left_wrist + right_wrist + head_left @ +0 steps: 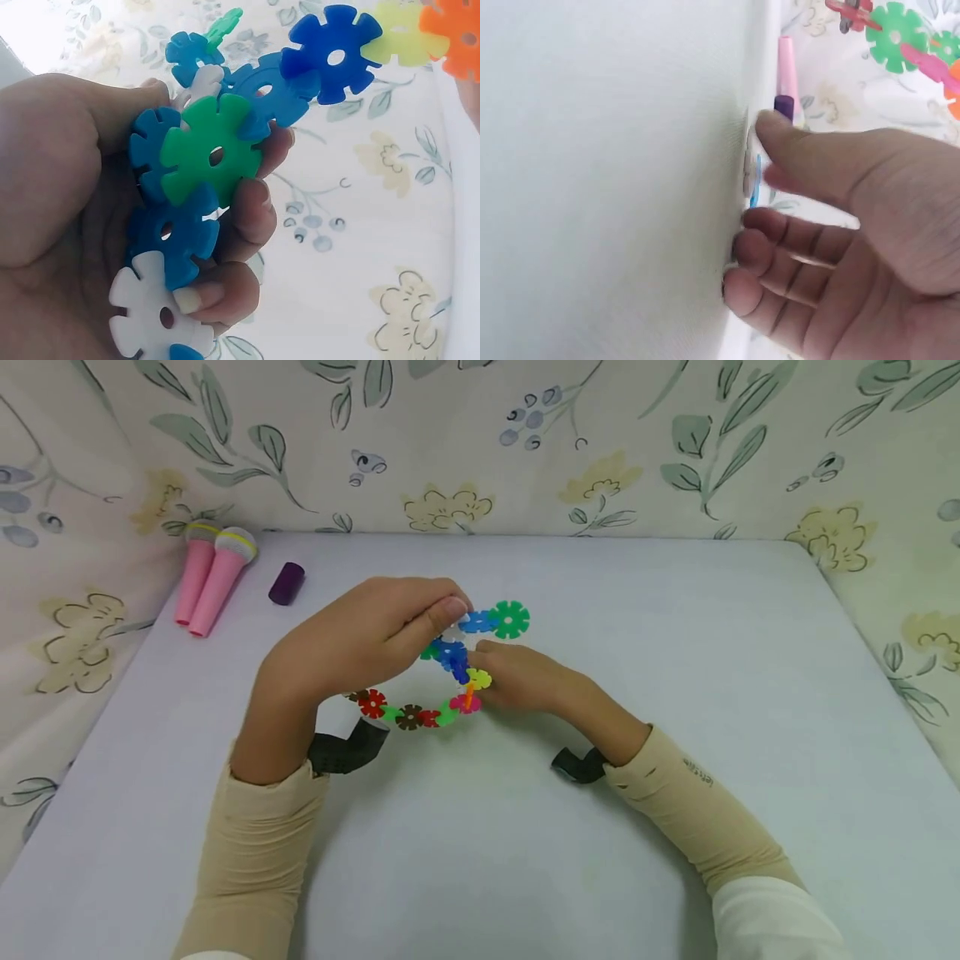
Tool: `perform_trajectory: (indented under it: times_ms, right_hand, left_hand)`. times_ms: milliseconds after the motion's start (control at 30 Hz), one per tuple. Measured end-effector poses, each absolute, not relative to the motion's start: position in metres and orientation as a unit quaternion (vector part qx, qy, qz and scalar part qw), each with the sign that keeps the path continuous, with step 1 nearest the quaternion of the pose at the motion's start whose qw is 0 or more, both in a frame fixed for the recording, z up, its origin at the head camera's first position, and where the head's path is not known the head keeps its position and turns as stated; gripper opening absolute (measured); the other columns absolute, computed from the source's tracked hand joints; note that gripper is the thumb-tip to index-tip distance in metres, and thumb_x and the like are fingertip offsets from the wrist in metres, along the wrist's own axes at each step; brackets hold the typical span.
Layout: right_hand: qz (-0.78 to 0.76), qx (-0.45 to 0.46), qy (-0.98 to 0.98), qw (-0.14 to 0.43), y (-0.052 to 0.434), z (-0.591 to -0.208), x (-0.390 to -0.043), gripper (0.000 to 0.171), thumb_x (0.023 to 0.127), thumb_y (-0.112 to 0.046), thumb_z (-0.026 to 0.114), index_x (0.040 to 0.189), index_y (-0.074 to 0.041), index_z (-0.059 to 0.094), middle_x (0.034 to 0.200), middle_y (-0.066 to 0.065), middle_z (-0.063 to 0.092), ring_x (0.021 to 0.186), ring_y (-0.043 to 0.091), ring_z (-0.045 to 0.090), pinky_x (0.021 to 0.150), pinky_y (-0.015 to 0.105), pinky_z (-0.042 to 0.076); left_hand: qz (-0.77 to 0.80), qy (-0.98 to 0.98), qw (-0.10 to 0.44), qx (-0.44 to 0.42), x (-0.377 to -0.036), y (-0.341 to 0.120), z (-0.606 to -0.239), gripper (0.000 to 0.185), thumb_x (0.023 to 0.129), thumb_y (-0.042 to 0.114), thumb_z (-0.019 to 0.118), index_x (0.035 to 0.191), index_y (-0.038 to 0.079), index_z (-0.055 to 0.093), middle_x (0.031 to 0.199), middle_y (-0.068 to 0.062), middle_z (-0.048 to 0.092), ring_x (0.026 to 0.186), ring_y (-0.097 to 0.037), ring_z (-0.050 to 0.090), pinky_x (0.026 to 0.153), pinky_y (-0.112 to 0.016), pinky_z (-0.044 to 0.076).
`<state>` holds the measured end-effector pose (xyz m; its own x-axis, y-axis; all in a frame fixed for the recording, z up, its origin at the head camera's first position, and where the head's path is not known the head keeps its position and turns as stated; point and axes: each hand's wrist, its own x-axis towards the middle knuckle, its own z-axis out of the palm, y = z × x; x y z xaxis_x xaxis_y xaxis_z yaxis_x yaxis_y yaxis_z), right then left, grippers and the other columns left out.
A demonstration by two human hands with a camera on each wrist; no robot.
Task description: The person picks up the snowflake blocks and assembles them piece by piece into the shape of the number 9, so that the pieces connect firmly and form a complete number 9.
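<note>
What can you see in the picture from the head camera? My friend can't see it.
Two hands hold a ring of colourful flower discs on a pale table. The left hand grips the top of the ring from above; the right hand touches its side. Two pink toy microphones and a purple cap lie at the back left.

A pale grey-white tabletop [675,693] stands enclosed by cream fabric walls [600,443] printed with green leaves and yellow flowers.

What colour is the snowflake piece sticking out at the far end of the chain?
Green snowflake piece, clearest in the head view.
</note>
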<state>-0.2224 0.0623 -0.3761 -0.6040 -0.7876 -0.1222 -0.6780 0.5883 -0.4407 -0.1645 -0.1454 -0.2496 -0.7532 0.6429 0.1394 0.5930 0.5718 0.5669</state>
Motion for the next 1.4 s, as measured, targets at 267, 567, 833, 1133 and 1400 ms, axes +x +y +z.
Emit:
perform_trajectory:
  times_ms: [267,567,833,1133,1400]
  right_hand:
    - [-0.206,-0.399,0.868,0.213,0.068,-0.377,-0.227,0.028,0.088,-0.017,0.079,0.109,-0.006,0.063,0.097,0.005,0.058,0.094,0.019,0.055,0.082,0.03,0.05]
    - [-0.221,-0.397,0.857,0.245,0.075,-0.376,-0.222,0.028,0.087,-0.017,0.08,0.105,-0.009,0.061,0.09,0.005,0.055,0.086,0.018,0.054,0.075,0.03,0.049]
    - [-0.491,-0.369,0.756,0.227,0.133,-0.327,-0.206,0.013,0.1,-0.004,0.059,0.111,-0.002,0.054,0.084,0.013,0.065,0.075,0.028,0.063,0.065,0.033,0.054]
    - [-0.745,-0.28,0.577,0.183,0.161,-0.283,-0.179,0.024,0.101,0.005,0.043,0.122,0.0,0.053,0.075,0.014,0.063,0.063,0.026,0.059,0.058,0.032,0.054]
    - [-0.792,-0.251,0.514,0.212,0.155,-0.282,-0.176,0.023,0.102,0.001,0.04,0.119,0.0,0.056,0.073,0.009,0.064,0.06,0.019,0.059,0.058,0.026,0.052]
  left_hand:
    - [0.301,0.887,0.062,0.344,-0.168,-0.14,-0.253,0.032,0.109,0.034,0.041,0.111,0.013,0.066,0.088,0.002,0.058,0.085,-0.013,0.054,0.08,-0.035,0.045]
    - [0.29,0.892,0.063,0.34,-0.17,-0.137,-0.254,0.029,0.109,0.032,0.042,0.102,0.013,0.063,0.074,-0.003,0.046,0.073,-0.015,0.049,0.07,-0.035,0.042]
    - [0.296,0.894,0.031,0.336,-0.173,-0.134,-0.256,0.031,0.109,0.031,0.042,0.123,0.013,0.063,0.089,0.001,0.06,0.085,-0.014,0.056,0.083,-0.034,0.048]
    - [0.336,0.876,-0.03,0.345,-0.173,-0.119,-0.262,0.037,0.109,0.027,0.041,0.146,0.022,0.047,0.079,0.0,0.055,0.065,-0.013,0.051,0.068,-0.031,0.047]
    - [0.35,0.85,-0.079,0.386,-0.167,-0.109,-0.267,0.05,0.106,0.012,0.043,0.154,0.026,0.042,0.082,0.002,0.049,0.069,-0.011,0.045,0.065,-0.029,0.041]
